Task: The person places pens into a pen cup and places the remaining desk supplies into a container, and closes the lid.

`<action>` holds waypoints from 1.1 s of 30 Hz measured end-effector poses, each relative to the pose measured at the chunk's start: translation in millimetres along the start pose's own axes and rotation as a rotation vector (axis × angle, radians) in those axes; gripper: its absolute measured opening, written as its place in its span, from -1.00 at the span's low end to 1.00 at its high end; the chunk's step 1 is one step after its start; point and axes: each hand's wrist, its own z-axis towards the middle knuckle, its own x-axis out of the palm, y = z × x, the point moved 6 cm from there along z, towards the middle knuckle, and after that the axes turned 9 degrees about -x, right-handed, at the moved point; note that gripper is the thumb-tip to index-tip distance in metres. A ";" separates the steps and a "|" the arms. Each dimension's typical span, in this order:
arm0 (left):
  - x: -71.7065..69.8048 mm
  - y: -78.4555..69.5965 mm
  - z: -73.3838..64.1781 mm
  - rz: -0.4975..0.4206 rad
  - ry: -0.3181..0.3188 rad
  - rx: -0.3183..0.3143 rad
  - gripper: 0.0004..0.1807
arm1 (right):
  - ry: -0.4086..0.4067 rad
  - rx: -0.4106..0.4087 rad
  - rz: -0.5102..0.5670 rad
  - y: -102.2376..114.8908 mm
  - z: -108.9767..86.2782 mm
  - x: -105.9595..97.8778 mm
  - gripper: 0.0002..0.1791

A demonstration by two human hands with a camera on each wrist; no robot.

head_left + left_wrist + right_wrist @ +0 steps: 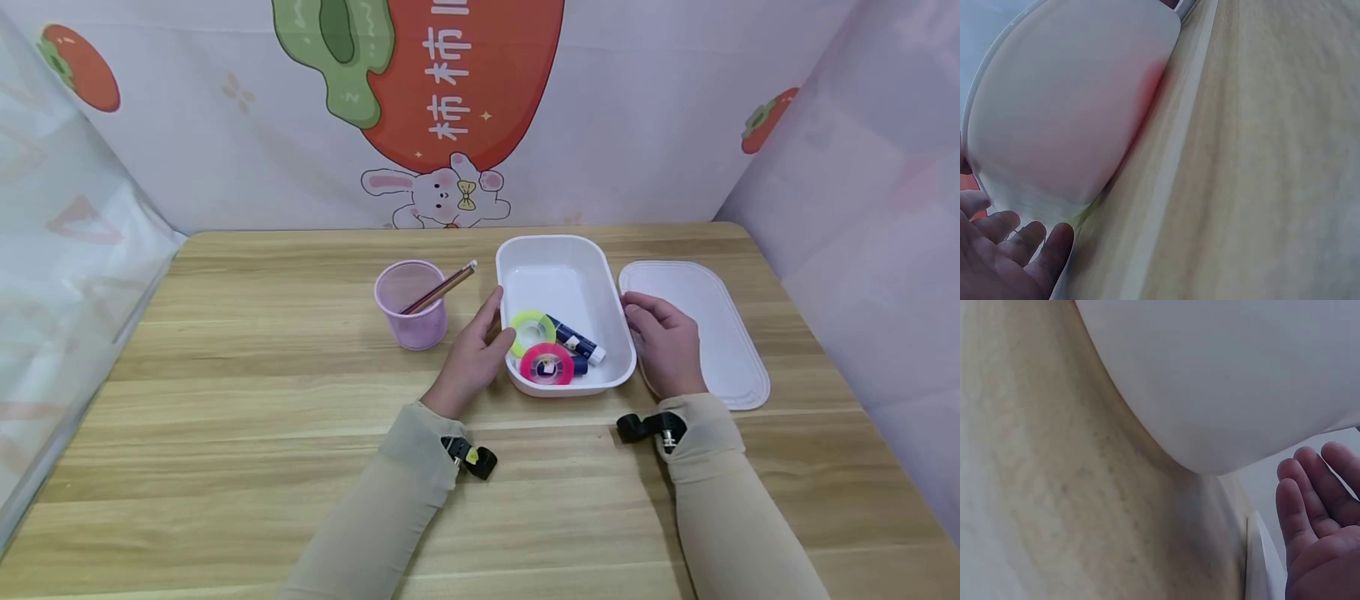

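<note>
A white plastic box (566, 283) stands on the table between both hands. In its near end lie a roll of yellow tape (533, 331), a roll of pink tape (547, 364) and dark blue tubes (577, 340) with white ends. My left hand (471, 354) touches the box's left side, its thumb overlapping the rim and its fingers spread along the outer wall in the left wrist view. On the other side my right hand (667, 342) has its thumb and forefinger right at the rim. Its other fingers (1310, 481) extend loosely, apart from the wall.
A white lid (723, 346) lies flat beside the box, partly under my right hand. To the left stands a purple mesh cup (415, 329) with pencils (442, 287) leaning in it. A printed cloth (637, 108) hangs behind the wooden table (262, 375).
</note>
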 end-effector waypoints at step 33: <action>-1.8 0.4 0.6 0.015 -0.003 -0.009 -0.28 | -0.252 0.030 0.206 1.0 13.6 -71.3 -0.85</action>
